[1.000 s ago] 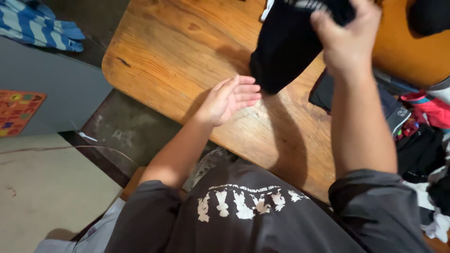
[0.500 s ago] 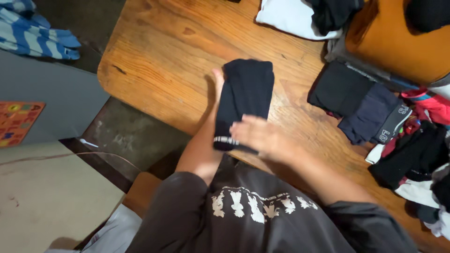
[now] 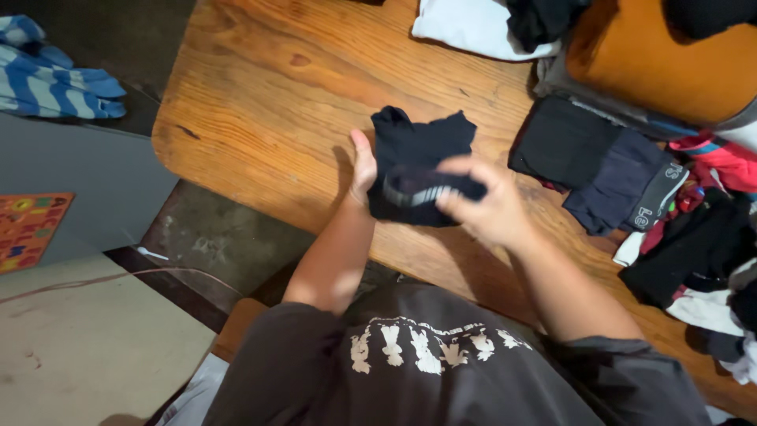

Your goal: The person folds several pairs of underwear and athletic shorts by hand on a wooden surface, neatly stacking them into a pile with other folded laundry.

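Right fingers: your right hand (image 3: pixel 485 209) curls its fingers (image 3: pixel 457 170) over the near end of the dark folded garment (image 3: pixel 418 162), clamped on the fold where a pale striped waistband (image 3: pixel 422 193) shows; the thumb is hidden under the cloth.
Left fingers: your left hand (image 3: pixel 363 170) stands edge-on against the garment's left side, fingers together and flat; only the thumb side shows, and the fingertips are lost behind the fabric, so you cannot tell whether they pinch it.
Garment: black or very dark navy, rumpled at its far edge, lying on the wooden counter (image 3: pixel 260 87) near the front edge; its exact kind is hard to make out, most likely underwear, going by the waistband.
Right of it: a folded black piece (image 3: pixel 560 142) and a dark blue pair of briefs (image 3: pixel 623 185) with a lettered band lie side by side on the counter, apart from your right hand.
Far right: a loose heap of clothes (image 3: pixel 702 244) in black, red and white, cut off by the frame edge; single pieces cannot be told apart.
Top right: an orange-brown rounded object (image 3: pixel 654 63), partly out of view, with a white cloth (image 3: pixel 465 28) and a dark cloth (image 3: pixel 540 20) beside it, both cropped at the top.
Left, off the counter: a blue-and-white striped cloth (image 3: pixel 47 75) on a dark surface, a grey panel (image 3: pixel 79 181) and a colourful printed sheet (image 3: pixel 27 229), its picture too small to read.
You: your dark grey shirt (image 3: pixel 410 371) with a pale print fills the lower frame.
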